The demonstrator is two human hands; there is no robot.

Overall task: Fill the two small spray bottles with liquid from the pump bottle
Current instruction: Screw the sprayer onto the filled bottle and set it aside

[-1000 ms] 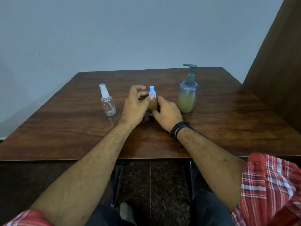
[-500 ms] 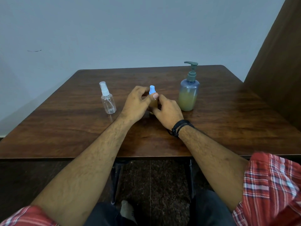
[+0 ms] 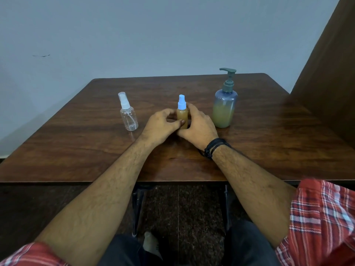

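A small spray bottle [image 3: 182, 115] full of yellow-brown liquid, with a blue spray cap, stands upright mid-table. My right hand [image 3: 198, 127] holds its body from the right, fingers curled round it. My left hand [image 3: 160, 126] lies low at its left side, thumb tip touching the bottle's lower part, fingers loosely curled. A second small spray bottle [image 3: 128, 116], clear with a white cap and apparently empty, stands to the left, apart from my hands. The pump bottle [image 3: 224, 104], bluish with a grey-green pump and yellow liquid about half up, stands to the right.
The brown wooden table [image 3: 269, 150] reaches to a pale wall behind. A dark wooden panel [image 3: 330, 83] rises at the right. The table's front edge runs just under my forearms.
My left hand has dropped from the blue spray cap down to the bottle's base. My right hand keeps holding the bottle's body. The camera tilted slightly.
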